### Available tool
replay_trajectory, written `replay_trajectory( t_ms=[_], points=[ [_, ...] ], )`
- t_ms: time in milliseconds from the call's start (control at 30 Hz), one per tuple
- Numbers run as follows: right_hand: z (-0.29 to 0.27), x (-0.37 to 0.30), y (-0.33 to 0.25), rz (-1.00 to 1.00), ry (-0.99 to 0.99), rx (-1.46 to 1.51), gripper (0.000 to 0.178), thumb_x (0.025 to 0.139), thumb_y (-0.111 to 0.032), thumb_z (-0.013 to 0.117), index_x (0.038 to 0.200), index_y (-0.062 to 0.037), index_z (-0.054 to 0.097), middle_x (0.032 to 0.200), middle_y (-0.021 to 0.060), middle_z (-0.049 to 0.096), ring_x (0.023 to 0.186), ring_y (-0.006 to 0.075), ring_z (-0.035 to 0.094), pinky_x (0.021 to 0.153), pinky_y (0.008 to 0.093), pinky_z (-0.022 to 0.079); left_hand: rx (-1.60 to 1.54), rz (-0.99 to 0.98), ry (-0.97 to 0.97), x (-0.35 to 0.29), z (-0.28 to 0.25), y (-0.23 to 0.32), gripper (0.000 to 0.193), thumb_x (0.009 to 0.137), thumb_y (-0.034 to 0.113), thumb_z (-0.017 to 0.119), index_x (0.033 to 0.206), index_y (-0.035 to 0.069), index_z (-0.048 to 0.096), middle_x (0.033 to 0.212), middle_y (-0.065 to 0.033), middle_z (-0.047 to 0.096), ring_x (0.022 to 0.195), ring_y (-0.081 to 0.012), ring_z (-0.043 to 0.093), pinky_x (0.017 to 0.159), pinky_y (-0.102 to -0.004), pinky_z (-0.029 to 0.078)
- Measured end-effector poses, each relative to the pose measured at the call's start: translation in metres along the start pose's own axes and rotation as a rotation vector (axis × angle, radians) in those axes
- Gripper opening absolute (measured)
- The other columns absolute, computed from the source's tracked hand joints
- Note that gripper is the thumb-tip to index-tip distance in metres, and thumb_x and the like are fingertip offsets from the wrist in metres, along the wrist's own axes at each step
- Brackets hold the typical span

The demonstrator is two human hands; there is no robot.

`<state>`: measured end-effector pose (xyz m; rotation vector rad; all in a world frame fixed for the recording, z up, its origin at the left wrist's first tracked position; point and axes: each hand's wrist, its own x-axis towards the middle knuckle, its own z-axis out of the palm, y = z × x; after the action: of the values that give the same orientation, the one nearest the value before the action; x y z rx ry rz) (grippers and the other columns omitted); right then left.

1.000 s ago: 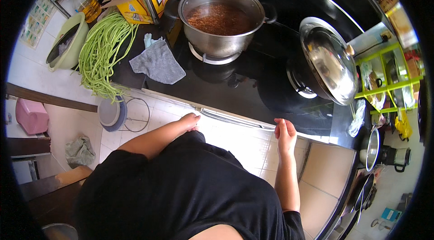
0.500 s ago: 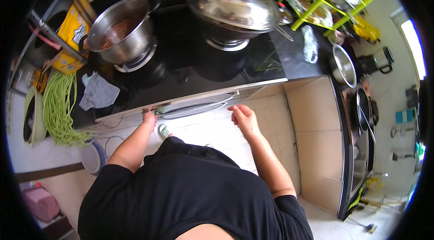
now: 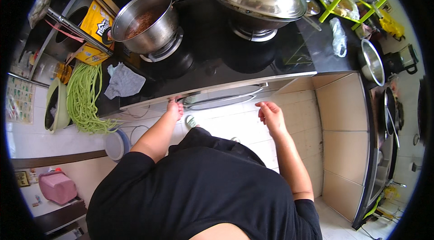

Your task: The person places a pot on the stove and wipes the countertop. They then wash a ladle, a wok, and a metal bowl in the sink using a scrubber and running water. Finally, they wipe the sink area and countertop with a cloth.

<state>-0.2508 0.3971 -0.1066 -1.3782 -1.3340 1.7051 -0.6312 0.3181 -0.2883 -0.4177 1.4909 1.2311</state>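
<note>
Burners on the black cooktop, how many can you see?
2: the left burner, under the open steel pot, and the right burner, under the lidded dark pan. Both are partly covered; any behind the cookware would be hidden.

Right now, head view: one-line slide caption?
Left hand at the front edge of the stove, right hand apart from it; open pot and lidded wok on top.

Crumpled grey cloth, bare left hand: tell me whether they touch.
Apart: the head view shows glossy black countertop between the left hand and the cloth.
</note>
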Motion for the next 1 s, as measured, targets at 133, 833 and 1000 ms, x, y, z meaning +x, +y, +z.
replay_trajectory(
  t_ms=[133,833,1000],
  points=[
    [0.004,0.0,0.0,-0.025,-0.038,-0.005,0.023,0.09,-0.021,0.047,0.091,-0.0035,0.062,0.06,-0.0022,0.051,0.051,0.0045,0.044,0.045,0.0181,0.033,0.04,-0.039,0.115,-0.006,0.006,0.002,0.037,0.084,0.055,0.043,0.074,0.019,0.037,0.047,0.0063,0.028,0.037,-0.0072,0.024,0.036,-0.0235,0.014],
    [0.0,-0.008,0.035,0.041,-0.004,0.077,0.024,0.089,-0.022,0.048,0.092,-0.0022,0.061,0.061,-0.0015,0.05,0.056,0.0068,0.044,0.052,0.0214,0.038,0.108,-0.099,0.024,-0.016,0.004,0.009,0.03,0.088,0.032,0.034,0.062,0.018,0.032,0.046,0.0059,0.029,0.036,-0.0072,0.024,0.035,-0.0226,0.015],
    [-0.006,-0.013,0.04,0.06,0.012,0.123,0.023,0.088,-0.021,0.049,0.092,-0.0022,0.061,0.061,-0.001,0.051,0.057,0.0071,0.045,0.054,0.0221,0.04,0.086,-0.093,0.063,-0.018,0.002,0.013,0.028,0.089,0.029,0.031,0.063,0.018,0.033,0.047,0.0058,0.03,0.036,-0.0073,0.025,0.035,-0.0229,0.015]
  ],
)
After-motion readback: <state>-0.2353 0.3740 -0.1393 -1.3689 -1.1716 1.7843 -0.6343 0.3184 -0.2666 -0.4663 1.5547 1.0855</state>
